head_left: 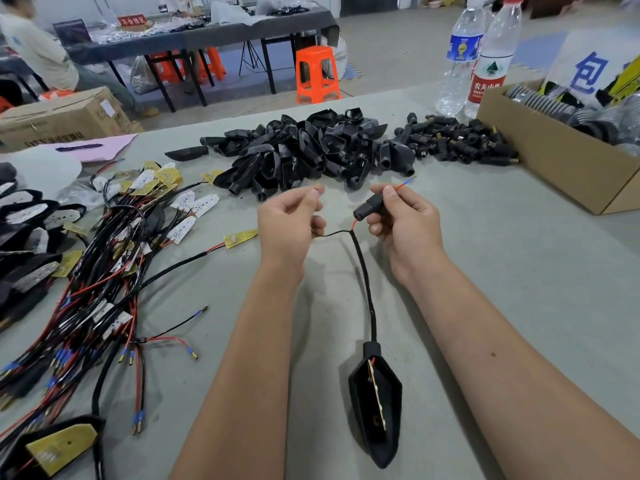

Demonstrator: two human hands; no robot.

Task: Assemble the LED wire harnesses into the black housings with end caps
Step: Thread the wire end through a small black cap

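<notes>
Grey felt-like covering spans the worktop, set in a workshop with a concrete floor, an orange plastic stool and a second dark table behind, where a seated person appears at the far left edge. Two clear water bottles stand at the far right beside an open cardboard box of dark ribbed parts. Centre rear: a heap of black housings; just right of it, a smaller heap of black end caps with brass tips. Left side: a tangle of LED wire harnesses, black and red leads with blue-sleeved terminals and small white or yellow LED boards. Item in work: one black housing, lying on the worktop near the front between the forearms, pointed, open side up, a yellow LED board standing edgewise inside; its black sleeved cable runs up from the neck to the hands, where it splits into a black lead and a red lead. Left hand: grip curled, pinching the black lead at its end. Right hand: grip closed round one end cap, thumb on top, with the red lead entering the cap's left end and its blue-tipped end emerging past the thumb.
</notes>
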